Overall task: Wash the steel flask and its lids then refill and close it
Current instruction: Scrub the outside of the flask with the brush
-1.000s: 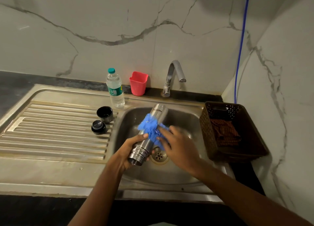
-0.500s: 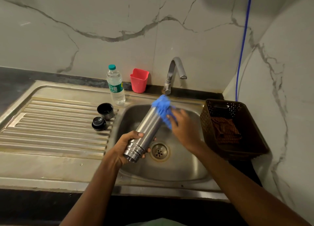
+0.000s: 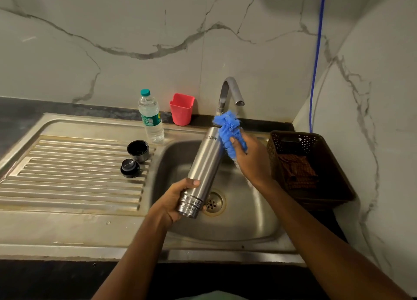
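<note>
Over the sink basin [image 3: 252, 214] the steel flask [image 3: 204, 166] lies tilted, its ridged end toward me and its far end up near the tap [image 3: 228, 92]. My left hand [image 3: 178, 200] grips the ridged near end. My right hand [image 3: 252, 157] holds a blue scrubber [image 3: 228, 130] against the flask's far end. Two dark lids stand on the ribbed drainboard [image 3: 67, 175]: an open cup lid [image 3: 138, 150] and, just in front of it, a stopper lid [image 3: 129, 167].
A plastic water bottle [image 3: 150, 117] with a teal cap and a red cup [image 3: 181, 108] stand at the back of the sink. A brown basket [image 3: 316, 146] holding a dark cloth sits right of the basin. A blue cord [image 3: 317, 58] runs down the wall.
My right hand slid the blue scrubber from the flask's middle up to its far end by the tap. My left hand kept its grip on the ridged end.
</note>
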